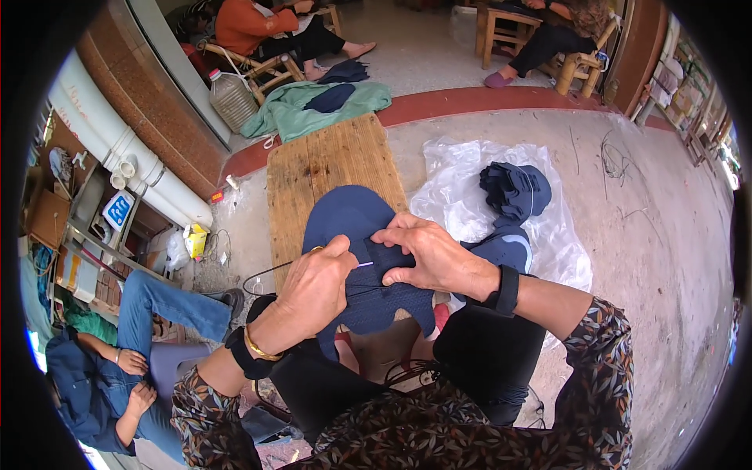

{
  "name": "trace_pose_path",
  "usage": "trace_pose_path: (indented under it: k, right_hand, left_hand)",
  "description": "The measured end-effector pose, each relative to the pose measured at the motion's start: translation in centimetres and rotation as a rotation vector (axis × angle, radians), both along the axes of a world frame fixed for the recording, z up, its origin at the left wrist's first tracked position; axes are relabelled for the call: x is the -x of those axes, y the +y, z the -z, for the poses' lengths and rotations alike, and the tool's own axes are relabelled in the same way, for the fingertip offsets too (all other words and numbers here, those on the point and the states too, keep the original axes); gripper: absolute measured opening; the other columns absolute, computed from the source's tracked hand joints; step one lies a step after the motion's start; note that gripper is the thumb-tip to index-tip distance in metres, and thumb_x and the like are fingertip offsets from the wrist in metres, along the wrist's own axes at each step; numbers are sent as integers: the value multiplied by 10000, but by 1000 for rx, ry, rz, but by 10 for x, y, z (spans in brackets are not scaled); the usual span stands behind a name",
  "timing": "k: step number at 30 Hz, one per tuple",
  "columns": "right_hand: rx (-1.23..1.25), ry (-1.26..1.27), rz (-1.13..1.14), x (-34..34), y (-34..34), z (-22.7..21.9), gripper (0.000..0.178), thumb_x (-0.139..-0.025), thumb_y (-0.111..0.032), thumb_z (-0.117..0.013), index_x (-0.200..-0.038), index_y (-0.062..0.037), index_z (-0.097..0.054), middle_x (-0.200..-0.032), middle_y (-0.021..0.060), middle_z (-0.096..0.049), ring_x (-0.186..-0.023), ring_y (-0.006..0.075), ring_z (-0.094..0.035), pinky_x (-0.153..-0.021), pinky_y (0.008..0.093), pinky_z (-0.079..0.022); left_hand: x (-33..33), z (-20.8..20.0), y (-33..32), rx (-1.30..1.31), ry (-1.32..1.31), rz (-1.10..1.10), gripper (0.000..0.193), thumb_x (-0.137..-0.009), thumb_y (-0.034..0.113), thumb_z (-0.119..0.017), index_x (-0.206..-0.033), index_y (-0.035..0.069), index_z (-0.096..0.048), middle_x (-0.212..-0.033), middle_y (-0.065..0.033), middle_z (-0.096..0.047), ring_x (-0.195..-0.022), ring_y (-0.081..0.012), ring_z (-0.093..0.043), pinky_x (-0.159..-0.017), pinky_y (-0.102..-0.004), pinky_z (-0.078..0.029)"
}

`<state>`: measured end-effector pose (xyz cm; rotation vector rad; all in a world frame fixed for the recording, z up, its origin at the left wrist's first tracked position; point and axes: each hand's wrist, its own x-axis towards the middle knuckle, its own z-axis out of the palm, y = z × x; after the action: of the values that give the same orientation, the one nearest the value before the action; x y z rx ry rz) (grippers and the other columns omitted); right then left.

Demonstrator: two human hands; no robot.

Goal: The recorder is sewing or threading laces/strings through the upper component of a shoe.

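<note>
A navy fabric shoe upper (345, 213) lies over the near end of a wooden bench (329, 153), its rounded end away from me and two tails hanging toward my lap. My left hand (317, 282) is closed in a pinch; a thin pale rod (364, 265) pokes out from its fingertips over the middle of the upper. Whether it is a needle or a hook I cannot tell. With thumb and fingers, my right hand (419, 254) grips the upper just right of the rod. A dark thin cord (265, 274) curves out left of my left hand.
To the right, clear plastic sheeting (450, 168) on the floor carries a bundle of navy pieces (517, 190) and more uppers (505, 249). A seated person in jeans (168, 309) is close at left. Beyond the bench lie a green cloth (294, 106) and a large jug (233, 100).
</note>
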<state>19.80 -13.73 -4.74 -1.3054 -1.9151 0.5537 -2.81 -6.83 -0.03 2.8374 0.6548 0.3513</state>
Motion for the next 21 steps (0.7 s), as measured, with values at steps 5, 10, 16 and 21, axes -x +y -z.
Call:
trace_pose_path:
  k: [5, 10, 16, 21]
  right_hand:
    - [16, 4, 18, 1, -1, -2, 599, -693, -136, -902, -1209, 56, -666, -1046, 176, -635, -929, 340, -651, -827, 422, -537]
    - [22, 66, 13, 5, 0, -4, 521, -696, -126, -899, -1146, 20, -681, -1048, 172, -634, -904, 326, -661, -804, 421, -541]
    - [53, -61, -35, 0, 5, -12, 350, -749, -34, -821, -1067, -1, -681, -992, 177, -649, -877, 353, -676, -774, 440, -540]
    - [-53, -308, -61, 2, 10, -17, 163, -827, -58, -729, -937, 13, -631, -921, 192, -668, -901, 393, -674, -773, 462, -542]
  left_hand:
    - [-5, 25, 6, 450, -234, -99, 51, -852, -97, -675, -866, -49, -685, -828, -74, -558, -638, -131, -609, -538, -344, -450]
    - [-16, 38, 3, 483, -381, -178, 67, -845, -64, -728, -886, -48, -677, -826, -66, -567, -631, -82, -584, -521, -269, -441]
    - [-7, 23, 1, 498, -252, -228, 374, -756, 162, -892, -1022, -13, -694, -952, -61, -588, -684, -115, -618, -584, -281, -483]
    - [13, 25, -10, 87, -217, -229, 793, -597, 427, -934, -1208, 1, -662, -1167, -110, -561, -1064, -292, -571, -912, -415, -474]
